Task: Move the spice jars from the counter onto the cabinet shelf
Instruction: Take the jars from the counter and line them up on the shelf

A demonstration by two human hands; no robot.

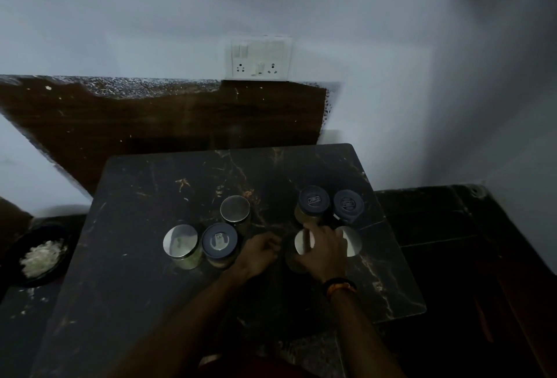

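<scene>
A: Right grip (324, 249) is spread over the shiny lid of a short glass spice jar with a silver metal lid (303, 252), fingers curved down around it. I cannot tell whether it presses the jar already or only covers it. Left grip (261, 252) is loosely curled, holds nothing, and rests on the bare counter just beside that jar.

B: So which step is this?

A: I judge it is the taking of a jar, early in the task, because all the jars stand on the dark marble-patterned counter (144, 203). No cabinet shelf is visible in this view.

B: What does the next move need?

A: The fingers must close firmly on the lid or the sides, then lift straight up. Other jars stand very near, so a sideways pull could knock them.

B: Please count, biggest first.

A: One counter. One black round bowl with white crumbly food (39, 254) at the left, off the counter. Seven jars: four with silver lids, at (180, 245), (235, 209), the one under the hand, and one partly hidden at (351, 240); and three with dark blue plastic lids, at (219, 240), (314, 200) and (348, 204). One white switch plate with sockets (259, 58) on the wall. One dark and orange wristband (340, 284) on the right wrist.
</scene>
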